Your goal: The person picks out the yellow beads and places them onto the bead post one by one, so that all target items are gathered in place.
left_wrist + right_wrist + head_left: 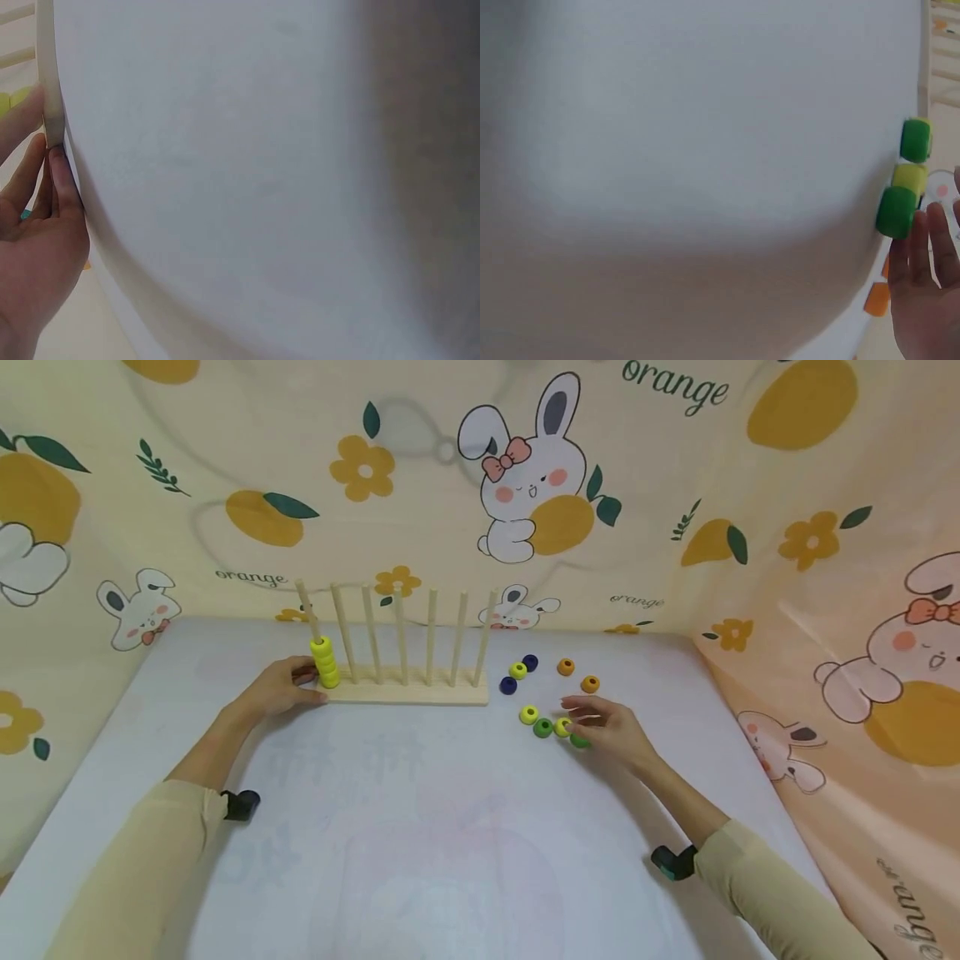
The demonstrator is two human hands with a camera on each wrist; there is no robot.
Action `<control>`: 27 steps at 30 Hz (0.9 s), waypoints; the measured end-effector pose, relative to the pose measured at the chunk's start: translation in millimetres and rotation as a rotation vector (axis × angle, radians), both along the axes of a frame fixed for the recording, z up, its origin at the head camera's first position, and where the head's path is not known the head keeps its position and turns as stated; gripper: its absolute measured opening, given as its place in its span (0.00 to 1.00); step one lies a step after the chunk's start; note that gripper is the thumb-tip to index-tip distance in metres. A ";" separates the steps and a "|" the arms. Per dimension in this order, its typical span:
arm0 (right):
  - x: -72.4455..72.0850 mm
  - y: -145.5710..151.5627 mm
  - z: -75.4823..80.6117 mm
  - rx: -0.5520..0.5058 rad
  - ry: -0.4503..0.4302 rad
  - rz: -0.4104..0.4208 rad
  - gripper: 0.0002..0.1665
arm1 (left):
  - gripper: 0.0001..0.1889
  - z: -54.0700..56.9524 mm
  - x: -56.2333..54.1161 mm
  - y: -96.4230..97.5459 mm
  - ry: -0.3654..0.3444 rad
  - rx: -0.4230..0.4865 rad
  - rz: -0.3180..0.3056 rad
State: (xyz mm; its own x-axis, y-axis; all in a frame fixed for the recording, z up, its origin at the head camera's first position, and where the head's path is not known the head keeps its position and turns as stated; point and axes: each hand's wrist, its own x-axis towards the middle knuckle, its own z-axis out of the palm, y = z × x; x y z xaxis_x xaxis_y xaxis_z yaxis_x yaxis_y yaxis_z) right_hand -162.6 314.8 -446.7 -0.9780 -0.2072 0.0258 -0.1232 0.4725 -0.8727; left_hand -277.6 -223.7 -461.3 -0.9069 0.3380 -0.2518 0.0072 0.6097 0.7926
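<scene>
A wooden peg rack (408,695) stands toward the back of the table, its base bearing several upright pegs. Yellow beads (326,662) are stacked on its leftmost peg. At that end, my left hand (281,687) holds the base with thumb and fingers; the left wrist view shows the left hand (45,255) at the base's edge. My right hand (611,731) is over loose beads with fingers extended, near a yellow bead (562,727) and a partly covered green bead (580,741). In the right wrist view, the fingers lie close by a green bead (896,213).
Right of the rack lie another yellow bead (528,714) and green bead (543,727). Behind them are dark blue beads (508,685), a yellow bead (517,670) and orange beads (590,683). A patterned cloth (420,468) hangs behind the white table (420,827).
</scene>
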 end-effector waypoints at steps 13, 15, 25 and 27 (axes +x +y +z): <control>2.8 -4.2 -13.7 0.137 -0.095 -0.047 0.26 | 0.44 0.9 1.6 1.3 -0.022 0.011 0.004; 3.4 -6.5 -14.1 0.139 -0.085 -0.059 0.27 | 0.43 -0.6 0.7 1.0 -0.024 0.014 0.006; 2.0 -11.2 -9.2 0.169 -0.098 -0.112 0.20 | 0.43 1.6 2.3 0.7 -0.020 0.015 0.002; 1.4 -11.0 -8.6 0.174 -0.105 -0.117 0.19 | 0.43 2.4 2.7 1.1 -0.016 0.017 -0.001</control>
